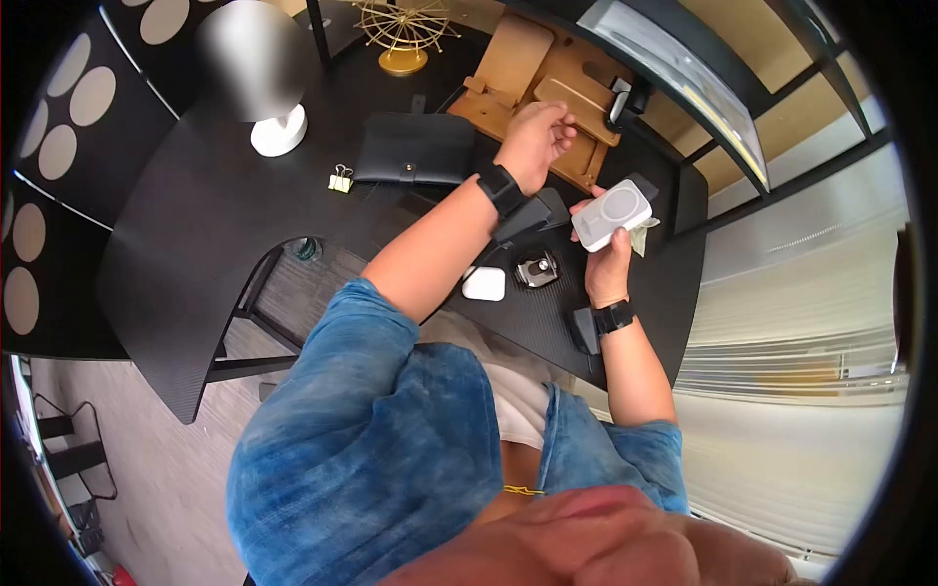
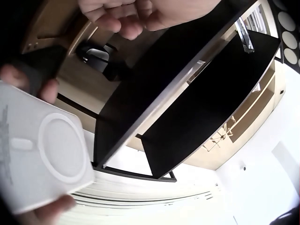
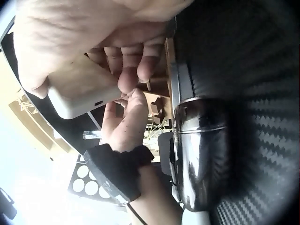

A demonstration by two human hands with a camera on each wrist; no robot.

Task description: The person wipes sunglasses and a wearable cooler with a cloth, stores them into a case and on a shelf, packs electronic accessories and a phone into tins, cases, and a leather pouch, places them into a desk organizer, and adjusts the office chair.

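Note:
A white power bank (image 1: 614, 215) with a ring marking on its face is gripped by my right hand (image 1: 610, 256), thumb on the near edge and fingers at the far edge. In the left wrist view, the ring side of this power bank (image 2: 49, 147) shows at the left; the right wrist view shows a port on its edge. My left hand (image 1: 537, 142) is raised over the wooden desk organiser (image 1: 581, 122), its fingers loosely bent and holding nothing. Beside the power bank lies a crumpled pale green piece (image 1: 641, 237).
A white rounded case (image 1: 484, 283) and a shiny black-and-silver object (image 1: 536, 269) lie near the desk's front edge. Behind are a black folder (image 1: 415, 148), a binder clip (image 1: 340, 178), a gold wheel ornament (image 1: 404, 59), a white lamp base (image 1: 279, 131) and a monitor (image 1: 684, 78).

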